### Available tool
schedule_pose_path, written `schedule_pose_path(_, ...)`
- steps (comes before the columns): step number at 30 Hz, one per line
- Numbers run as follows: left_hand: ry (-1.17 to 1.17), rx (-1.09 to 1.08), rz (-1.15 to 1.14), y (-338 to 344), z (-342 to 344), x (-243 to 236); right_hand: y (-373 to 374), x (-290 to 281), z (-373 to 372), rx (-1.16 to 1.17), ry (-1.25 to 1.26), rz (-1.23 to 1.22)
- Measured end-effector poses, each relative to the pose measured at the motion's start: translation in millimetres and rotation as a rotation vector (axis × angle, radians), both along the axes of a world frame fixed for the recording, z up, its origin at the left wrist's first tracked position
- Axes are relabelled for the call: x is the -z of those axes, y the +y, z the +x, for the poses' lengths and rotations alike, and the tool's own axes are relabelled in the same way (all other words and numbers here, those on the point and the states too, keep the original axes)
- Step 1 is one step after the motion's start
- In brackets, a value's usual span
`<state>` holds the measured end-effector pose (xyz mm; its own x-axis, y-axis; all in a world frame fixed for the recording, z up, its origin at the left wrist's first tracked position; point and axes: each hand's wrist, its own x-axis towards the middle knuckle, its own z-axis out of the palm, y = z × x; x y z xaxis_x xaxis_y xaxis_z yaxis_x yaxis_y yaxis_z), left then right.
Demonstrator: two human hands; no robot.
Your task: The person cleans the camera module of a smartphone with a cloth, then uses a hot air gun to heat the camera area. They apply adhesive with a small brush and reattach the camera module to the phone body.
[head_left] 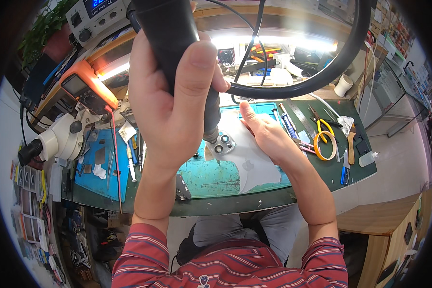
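From afar, I'm wrapping my left hand (pixel 165 103) fully around a black heat gun (pixel 167 43), half-curling my right hand (pixel 269 137) onto a pale phone (pixel 254 168) above the blue mat (pixel 201 177), and judging steady aim beside the lenses (pixel 224 139) vital.

- The head view looks steeply down from above the wearer's own shirt (pixel 230 266) and lap (pixel 278 230), seen toward its lower edge.
- It faces forward across the bench (pixel 245 205) to the bright light (pixel 317 45) at the back.
- Nearest is the handle (pixel 165 33) in the left hand (pixel 165 108), looming large; the right hand (pixel 269 135) sits farther off.
- Wide fisheye: the bench's front edge bows, and the sides take in a plant (pixel 39 36) and a cabinet (pixel 369 218).
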<state>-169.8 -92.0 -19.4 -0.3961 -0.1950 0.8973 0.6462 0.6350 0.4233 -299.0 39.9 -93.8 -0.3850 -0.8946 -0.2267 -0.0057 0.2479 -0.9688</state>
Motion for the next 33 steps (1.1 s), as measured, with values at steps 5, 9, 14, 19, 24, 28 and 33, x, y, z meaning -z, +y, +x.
schedule_pose_path(5, -0.004, 0.001, 0.011, 1, -1, 0, -3, 10, -2, 0.019, 0.007, -0.022)
schedule_pose_path(9, -0.011, -0.009, 0.047, 4, 0, 1, -3, 7, 0, 0.007, 0.006, -0.025)
schedule_pose_path(14, -0.029, -0.003, 0.023, 3, 0, 1, -3, 8, 1, 0.028, -0.001, -0.052)
schedule_pose_path(19, -0.029, -0.012, 0.02, 1, 0, 0, -4, 8, 2, 0.049, -0.011, -0.047)
schedule_pose_path(24, -0.031, -0.003, 0.029, 3, 1, -1, -3, 2, 5, 0.037, -0.034, -0.029)
schedule_pose_path(28, -0.031, -0.005, 0.022, 2, 1, 0, -1, -3, 5, 0.025, -0.023, -0.008)
schedule_pose_path(33, -0.027, -0.016, 0.008, 2, 2, -1, -2, 3, 1, -0.036, -0.025, -0.055)
